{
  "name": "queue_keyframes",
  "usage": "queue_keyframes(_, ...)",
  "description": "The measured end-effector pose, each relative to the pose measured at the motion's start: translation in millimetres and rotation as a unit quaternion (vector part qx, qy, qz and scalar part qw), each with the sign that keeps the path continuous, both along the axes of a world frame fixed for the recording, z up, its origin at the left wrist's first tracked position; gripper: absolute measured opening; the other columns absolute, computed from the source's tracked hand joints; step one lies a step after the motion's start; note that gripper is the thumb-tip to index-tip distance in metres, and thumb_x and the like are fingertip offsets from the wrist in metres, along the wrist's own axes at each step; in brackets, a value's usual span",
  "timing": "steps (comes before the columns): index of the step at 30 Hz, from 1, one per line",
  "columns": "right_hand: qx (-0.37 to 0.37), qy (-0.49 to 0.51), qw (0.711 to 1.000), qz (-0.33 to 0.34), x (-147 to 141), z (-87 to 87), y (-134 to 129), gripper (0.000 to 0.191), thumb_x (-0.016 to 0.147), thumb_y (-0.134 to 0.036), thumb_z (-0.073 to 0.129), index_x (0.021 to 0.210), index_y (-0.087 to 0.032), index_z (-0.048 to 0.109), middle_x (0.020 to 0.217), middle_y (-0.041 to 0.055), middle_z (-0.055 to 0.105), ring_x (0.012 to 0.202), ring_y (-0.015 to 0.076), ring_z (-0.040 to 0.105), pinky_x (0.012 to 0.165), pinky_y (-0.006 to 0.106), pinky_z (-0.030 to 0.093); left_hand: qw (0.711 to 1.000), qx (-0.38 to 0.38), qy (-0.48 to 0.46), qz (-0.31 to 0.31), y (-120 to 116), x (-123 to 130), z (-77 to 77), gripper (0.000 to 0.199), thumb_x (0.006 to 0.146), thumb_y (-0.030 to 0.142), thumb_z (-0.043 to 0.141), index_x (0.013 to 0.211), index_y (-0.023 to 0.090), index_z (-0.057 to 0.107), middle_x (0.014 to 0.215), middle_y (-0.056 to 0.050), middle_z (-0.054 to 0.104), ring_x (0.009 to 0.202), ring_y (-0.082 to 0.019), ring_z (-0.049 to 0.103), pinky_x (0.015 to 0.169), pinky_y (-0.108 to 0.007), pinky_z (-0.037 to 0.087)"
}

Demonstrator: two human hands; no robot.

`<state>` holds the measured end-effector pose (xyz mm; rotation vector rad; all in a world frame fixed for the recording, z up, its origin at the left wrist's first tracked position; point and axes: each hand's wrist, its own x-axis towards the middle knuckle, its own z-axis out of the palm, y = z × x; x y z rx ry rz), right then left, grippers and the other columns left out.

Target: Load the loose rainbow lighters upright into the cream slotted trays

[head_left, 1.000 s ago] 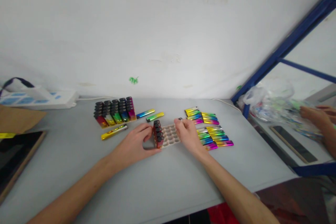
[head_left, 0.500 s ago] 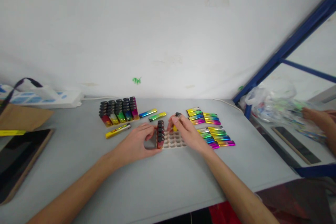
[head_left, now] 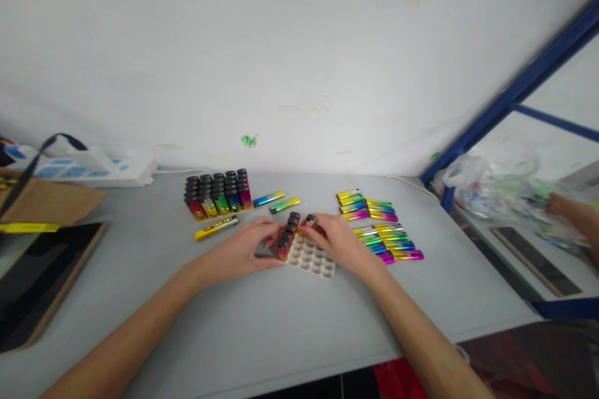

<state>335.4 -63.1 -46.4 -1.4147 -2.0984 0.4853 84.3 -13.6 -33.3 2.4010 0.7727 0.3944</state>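
A pale tray with round holes (head_left: 313,260) lies on the grey table, turned at an angle. Along its left side stands a row of red lighters with black tops (head_left: 287,238). My left hand (head_left: 243,246) is at that row's left side, thumb and fingers apart around the tray's edge. My right hand (head_left: 339,242) pinches a yellow lighter with a dark top (head_left: 309,221) at the tray's back, beside the red row. How far the lighter sits in a hole is hidden by the fingers.
A full block of upright lighters (head_left: 218,194) stands back left, with a yellow lighter (head_left: 216,228) before it. Loose lighters (head_left: 393,235) lie at right. Far left are a black tablet (head_left: 47,287) and a power strip (head_left: 135,173). Another person's hand (head_left: 573,212) is beyond the blue frame (head_left: 486,118).
The tray has turned clockwise, its front right corner now nearer. My right hand has brought the yellow lighter lower, close to the red row. The whole view has shifted slightly.
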Motion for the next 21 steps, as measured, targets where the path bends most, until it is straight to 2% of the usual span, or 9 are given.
queue_keyframes(3,0.010,-0.057,0.998,0.012,-2.6,-4.3,1.8,0.020,0.105,-0.033,0.064,0.090,-0.019,0.064,0.089,0.0060,0.068,0.079,0.0194,0.061,0.073,0.030,0.044,1.000,0.024,-0.001,-0.002,-1.0,-0.3,-3.0,0.023,0.087,0.040,0.076,0.090,0.022,0.062,0.094,-0.003,0.066,0.089,-0.024,0.065,0.083,-0.035,0.053)
queue_keyframes(6,0.005,-0.067,0.998,0.010,-2.5,-0.6,0.4,0.019,0.103,-0.036,0.067,0.100,-0.018,0.068,0.095,0.0072,0.068,0.084,0.0205,0.063,0.077,0.031,0.046,0.999,0.052,-0.009,0.012,-2.8,1.0,-7.4,0.026,0.085,0.037,0.078,0.100,0.021,0.064,0.106,-0.005,0.070,0.102,-0.028,0.067,0.093,-0.038,0.054)
queue_keyframes(9,-0.034,-0.004,0.999,0.030,8.9,10.7,-2.3,0.041,0.098,-0.051,0.072,0.124,-0.019,0.068,0.094,0.0038,0.070,0.084,0.0197,0.065,0.076,0.030,0.048,0.998,0.055,-0.008,0.028,-2.4,3.6,-11.4,0.031,0.083,0.042,0.081,0.099,0.021,0.065,0.104,-0.005,0.071,0.102,-0.029,0.067,0.090,-0.038,0.056)
queue_keyframes(11,-0.048,0.034,0.998,0.022,24.6,18.4,-1.7,0.045,0.098,-0.055,0.071,0.127,-0.021,0.069,0.092,0.0018,0.072,0.081,0.0186,0.066,0.074,0.029,0.048,0.998,0.048,-0.009,0.030,-0.8,5.2,-12.9,0.032,0.082,0.047,0.081,0.092,0.021,0.065,0.095,-0.004,0.069,0.094,-0.028,0.067,0.083,-0.037,0.056)
queue_keyframes(13,-0.012,0.042,0.998,-0.038,45.1,23.1,3.1,0.034,0.103,-0.050,0.064,0.117,-0.020,0.073,0.095,0.0035,0.075,0.084,0.0186,0.068,0.078,0.029,0.050,0.999,0.040,-0.013,0.032,0.8,6.0,-13.3,0.034,0.081,0.049,0.082,0.093,0.021,0.066,0.095,-0.004,0.069,0.092,-0.028,0.067,0.083,-0.037,0.056)
queue_keyframes(16,0.051,-0.019,0.978,-0.200,74.5,24.2,18.1,0.026,0.107,-0.035,0.057,0.108,-0.016,0.075,0.106,0.0111,0.077,0.096,0.0223,0.069,0.094,0.034,0.050,0.999,0.022,-0.015,0.032,2.5,6.4,-12.4,0.040,0.079,0.051,0.084,0.100,0.020,0.069,0.099,-0.006,0.070,0.095,-0.029,0.067,0.085,-0.038,0.056)
queue_keyframes(19,0.018,-0.127,0.938,-0.321,87.1,23.0,35.8,0.037,0.104,-0.040,0.060,0.125,-0.011,0.071,0.119,0.0195,0.074,0.116,0.0307,0.067,0.105,0.042,0.048,0.999,0.014,-0.011,0.029,3.1,6.6,-12.2,0.043,0.077,0.053,0.085,0.100,0.020,0.069,0.100,-0.006,0.071,0.096,-0.030,0.067,0.085,-0.038,0.056)
queue_keyframes(21,-0.023,-0.188,0.919,-0.346,83.9,23.6,45.8,0.056,0.101,-0.052,0.062,0.139,-0.011,0.064,0.130,0.0236,0.070,0.126,0.0374,0.063,0.106,0.049,0.047,0.999,0.019,-0.015,0.024,3.1,6.7,-13.1,0.040,0.078,0.053,0.084,0.095,0.021,0.068,0.098,-0.006,0.070,0.096,-0.030,0.066,0.085,-0.038,0.055)
